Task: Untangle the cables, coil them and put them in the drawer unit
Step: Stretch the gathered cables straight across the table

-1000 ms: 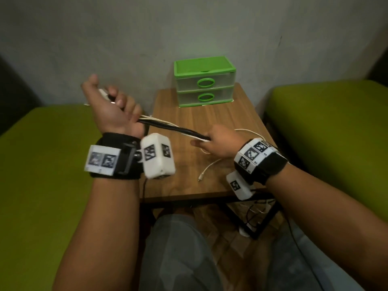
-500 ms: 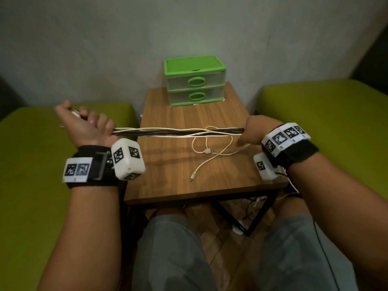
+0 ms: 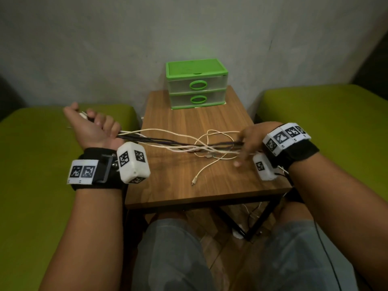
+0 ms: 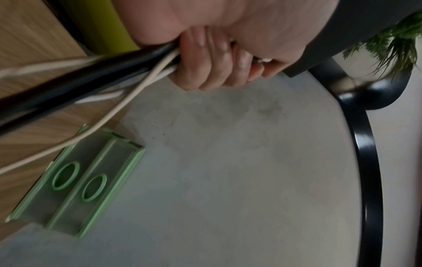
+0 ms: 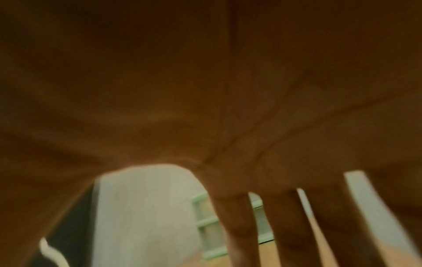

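A bundle of black and white cables stretches across the wooden table from left to right. My left hand is held palm up off the table's left edge and grips one end of the bundle; the left wrist view shows its fingers curled round the cables. My right hand is blurred at the bundle's right end, and in the right wrist view its fingers are straight and spread, holding nothing. A white cable's loose plug lies near the front edge. The green drawer unit stands closed at the back.
Green cushioned seats flank the table on the left and on the right. A grey wall rises right behind the drawer unit. My knees sit under the table's front edge, with more cables on the floor.
My right hand has let go of the bundle and spread its fingers. The taut cables have slackened and sagged toward the table. My left hand keeps its grip.
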A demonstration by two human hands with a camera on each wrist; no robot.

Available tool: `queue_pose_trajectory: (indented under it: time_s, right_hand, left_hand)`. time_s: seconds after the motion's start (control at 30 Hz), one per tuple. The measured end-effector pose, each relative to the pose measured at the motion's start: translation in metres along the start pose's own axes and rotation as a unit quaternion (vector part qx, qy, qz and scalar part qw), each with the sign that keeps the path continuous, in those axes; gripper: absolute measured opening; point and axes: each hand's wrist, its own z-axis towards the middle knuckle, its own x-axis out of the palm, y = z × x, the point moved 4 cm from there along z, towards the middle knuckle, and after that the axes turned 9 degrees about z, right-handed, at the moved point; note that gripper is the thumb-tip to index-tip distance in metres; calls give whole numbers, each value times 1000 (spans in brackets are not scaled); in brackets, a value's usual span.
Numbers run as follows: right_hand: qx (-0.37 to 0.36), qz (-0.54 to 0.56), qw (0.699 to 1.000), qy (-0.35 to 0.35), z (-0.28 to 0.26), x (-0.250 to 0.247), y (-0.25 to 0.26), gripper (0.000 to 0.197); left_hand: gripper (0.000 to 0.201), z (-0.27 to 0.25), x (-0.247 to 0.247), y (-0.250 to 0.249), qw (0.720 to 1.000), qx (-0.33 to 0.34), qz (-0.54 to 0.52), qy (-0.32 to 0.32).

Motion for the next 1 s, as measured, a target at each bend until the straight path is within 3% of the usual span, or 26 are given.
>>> queue_pose_trajectory:
  time_s: [0.03,0.1,0.23,0.33,0.47,0.57,0.8,1.0]
  right_hand:
    - [-31,18,999,11,-4,1,10,88]
    - [-95,38,995,-23,-8,-3,32,84]
    - [-169,105,976,-90,7,-8,66,42]
    - [-159,19,985,-69,20,-1,85,18]
    - [-157,-93,981,-65,34,16,97,35]
    - [-154,-129,977,-69,40,25,99,21]
    - [-197,-67,971,-115,39,5,99,12]
    - [-264,-11,952,-157,7,-25,106,23]
  left_hand:
    - [48,-2,3,2,1000,-7,2,11]
    - [48,-6,9,2,999,-26,-2,37]
    - [46,-14,16,-7,993,-64,-22,101]
    - [47,-18,19,-12,989,-70,-18,131]
    - [50,-22,22,-10,985,-76,0,154]
    - [54,-24,23,-3,980,-85,22,176]
    - [57,-29,30,13,972,-76,108,194]
    - [51,-26,39,25,958,-34,207,195]
